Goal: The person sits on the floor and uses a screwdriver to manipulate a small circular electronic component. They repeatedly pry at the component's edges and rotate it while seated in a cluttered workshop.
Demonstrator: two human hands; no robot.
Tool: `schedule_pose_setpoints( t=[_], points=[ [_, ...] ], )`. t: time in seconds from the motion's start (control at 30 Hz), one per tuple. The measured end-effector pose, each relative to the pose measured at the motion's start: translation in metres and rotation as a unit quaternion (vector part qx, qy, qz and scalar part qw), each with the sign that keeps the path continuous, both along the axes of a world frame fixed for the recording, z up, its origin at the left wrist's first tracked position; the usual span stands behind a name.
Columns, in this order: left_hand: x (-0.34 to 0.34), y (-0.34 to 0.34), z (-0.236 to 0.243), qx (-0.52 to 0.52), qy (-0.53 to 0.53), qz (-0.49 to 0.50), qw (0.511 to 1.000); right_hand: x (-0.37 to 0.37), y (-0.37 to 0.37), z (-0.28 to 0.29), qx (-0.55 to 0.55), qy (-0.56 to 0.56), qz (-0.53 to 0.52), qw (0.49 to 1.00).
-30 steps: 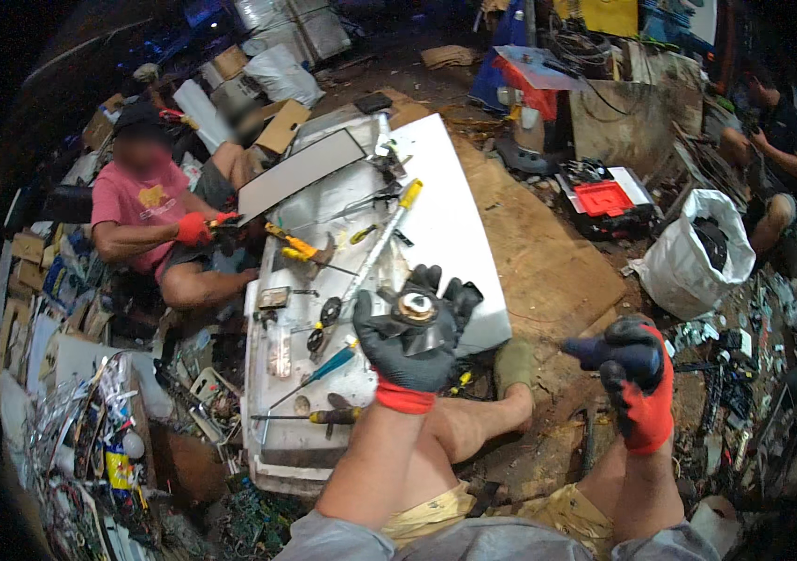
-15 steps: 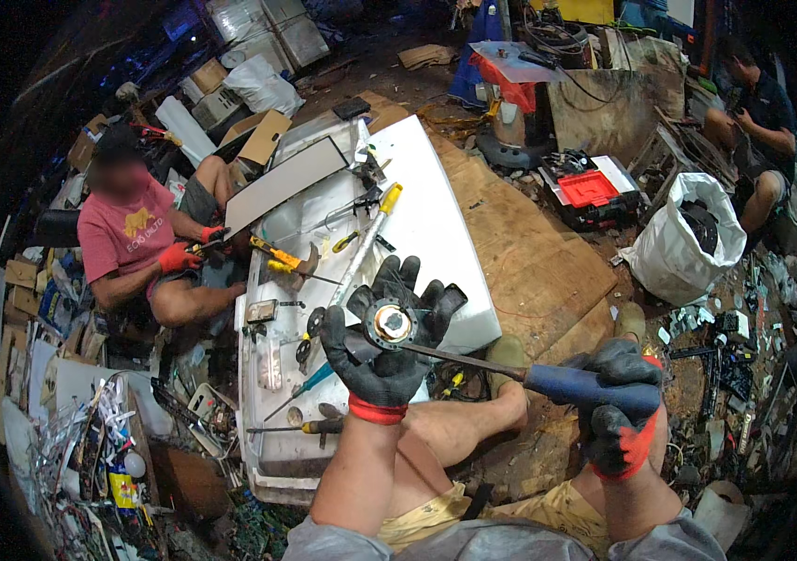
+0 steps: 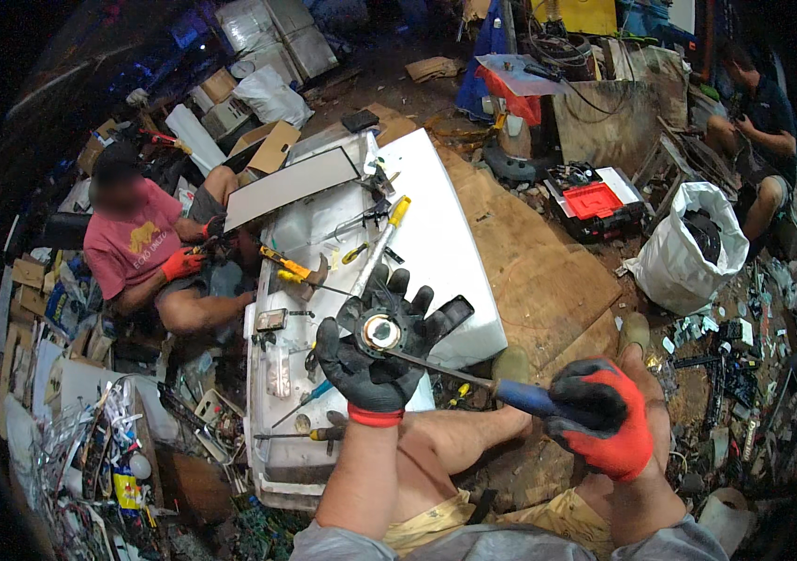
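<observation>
Copper-ringed and round, a part (image 3: 380,331) lies in the splayed left hand (image 3: 380,382); the right hand (image 3: 604,417) clenches a blue-handled screwdriver (image 3: 524,397), its shaft, earlier apart, now at the rim.

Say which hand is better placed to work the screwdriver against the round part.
Probably the right hand: it grips the blue-handled screwdriver, whose shaft points toward the round part. The left hand is busy supporting that part in its palm.
</observation>
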State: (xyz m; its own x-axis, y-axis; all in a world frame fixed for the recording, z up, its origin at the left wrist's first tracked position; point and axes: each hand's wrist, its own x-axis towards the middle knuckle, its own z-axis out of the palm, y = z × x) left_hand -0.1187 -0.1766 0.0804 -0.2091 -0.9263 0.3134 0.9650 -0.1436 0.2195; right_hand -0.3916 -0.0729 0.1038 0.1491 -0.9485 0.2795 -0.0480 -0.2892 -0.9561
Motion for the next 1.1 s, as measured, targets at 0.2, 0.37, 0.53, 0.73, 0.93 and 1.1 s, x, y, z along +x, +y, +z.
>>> schedule_pose_setpoints(
  t=[0.2, 0.37, 0.53, 0.73, 0.93, 1.1],
  points=[
    [0.004, -0.001, -0.003, 0.05, -0.059, -0.026, 0.997, 0.018, -0.007, -0.019, 0.112, 0.093, 0.138, 0.98],
    [0.001, -0.002, 0.003, 0.071, -0.055, 0.01, 0.996, 0.022, -0.007, -0.021, 0.115, -0.008, 0.127, 0.985],
    [0.014, -0.013, -0.014, 0.123, -0.043, 0.008, 0.991, 0.023, -0.005, -0.023, 0.08, -0.009, 0.081, 0.993],
    [0.018, -0.02, -0.009, 0.14, -0.096, 0.086, 0.982, 0.026, -0.007, -0.013, 0.019, 0.207, 0.043, 0.977],
    [0.014, -0.012, -0.003, 0.152, -0.107, -0.02, 0.982, 0.024, -0.003, -0.02, -0.01, 0.256, -0.003, 0.967],
    [0.017, -0.009, -0.003, 0.101, -0.112, -0.107, 0.983, 0.015, -0.007, -0.015, -0.013, 0.276, -0.025, 0.961]
  ],
)
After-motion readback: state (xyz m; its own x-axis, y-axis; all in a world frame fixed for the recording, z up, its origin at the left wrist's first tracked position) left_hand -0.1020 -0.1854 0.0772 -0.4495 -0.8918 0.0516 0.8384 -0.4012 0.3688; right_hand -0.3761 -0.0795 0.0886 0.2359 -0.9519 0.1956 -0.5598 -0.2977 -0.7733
